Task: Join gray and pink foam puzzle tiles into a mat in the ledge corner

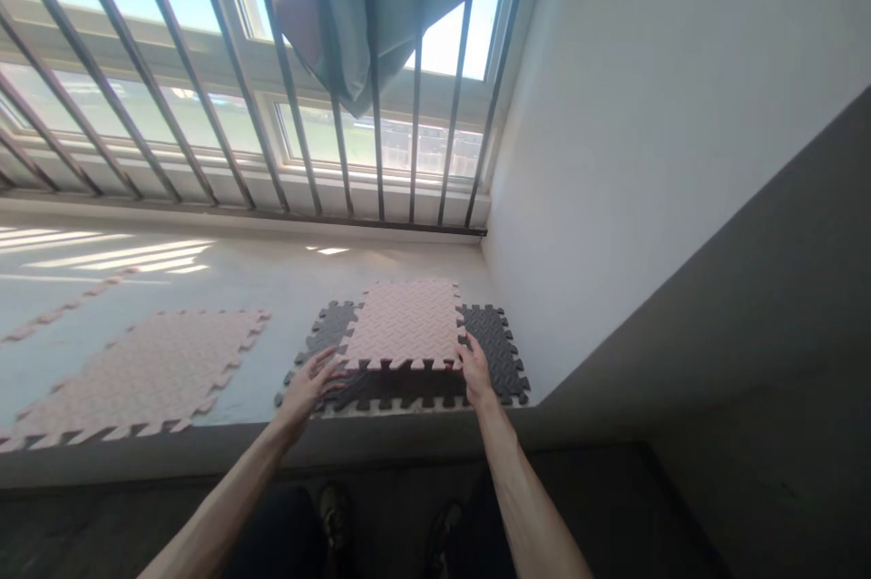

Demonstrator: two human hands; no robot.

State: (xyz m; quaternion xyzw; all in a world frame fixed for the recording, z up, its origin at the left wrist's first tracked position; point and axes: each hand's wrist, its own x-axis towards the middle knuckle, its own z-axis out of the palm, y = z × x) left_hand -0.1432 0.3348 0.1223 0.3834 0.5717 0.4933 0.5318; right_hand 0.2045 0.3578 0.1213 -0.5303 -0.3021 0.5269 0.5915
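Observation:
A pink interlocking foam mat tile (406, 320) with a woven-pattern surface is raised at its near edge, with shadow under it. Beneath it, dark grey foam tiles (494, 348) lie on the pale ledge. My right hand (474, 368) grips the pink tile's near right corner, thumb on top and fingers partly hidden below. At the near left corner, my left hand (313, 384) has its fingers around the tile's edge, some of them reaching under it.
Another pink foam tile (153, 370) lies to the left, with a narrow pink edge strip (68, 307) beyond it. Metal bars (286, 80) stand before the window, and grey-green cloth (381, 7) hangs there. A white wall (612, 107) bounds the right side.

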